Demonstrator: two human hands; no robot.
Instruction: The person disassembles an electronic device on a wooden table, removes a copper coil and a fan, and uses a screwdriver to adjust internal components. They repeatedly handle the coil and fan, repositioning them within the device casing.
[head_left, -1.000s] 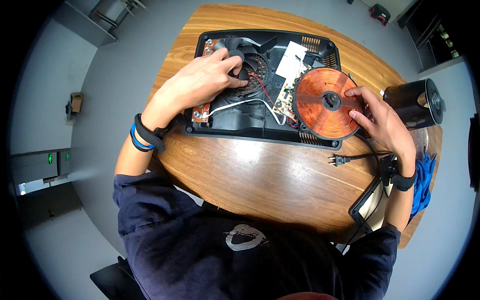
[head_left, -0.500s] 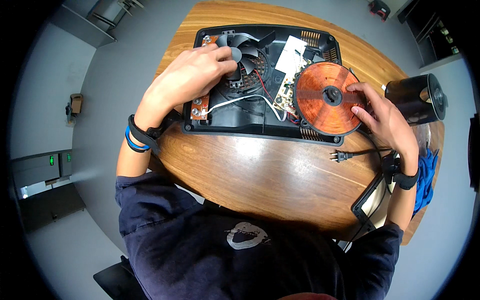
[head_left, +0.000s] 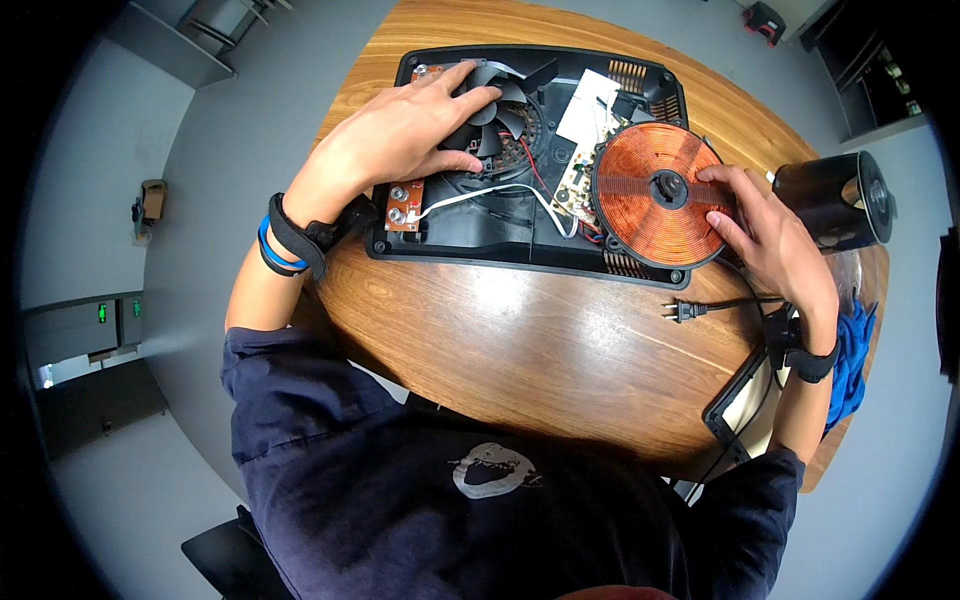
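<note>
An opened black induction cooker base (head_left: 470,248) lies on the round wooden table (head_left: 520,340). My left hand (head_left: 400,135) rests on the black cooling fan (head_left: 497,120) inside it, fingers curled around the fan's edge. My right hand (head_left: 765,235) holds the round copper coil (head_left: 655,195) by its right rim, with the coil lying over the base's right end. A white circuit board (head_left: 590,115) and a small brown board (head_left: 405,205) with white and red wires sit between them.
A black power plug and cord (head_left: 700,308) lie on the table right of the base. A black cylindrical pot (head_left: 835,200) stands at the far right, with a blue cloth (head_left: 855,355) and a black-framed panel (head_left: 735,405) near the table's edge.
My left hand has shifted up and right across the fan. The coil and my right hand have stayed nearly in place.
</note>
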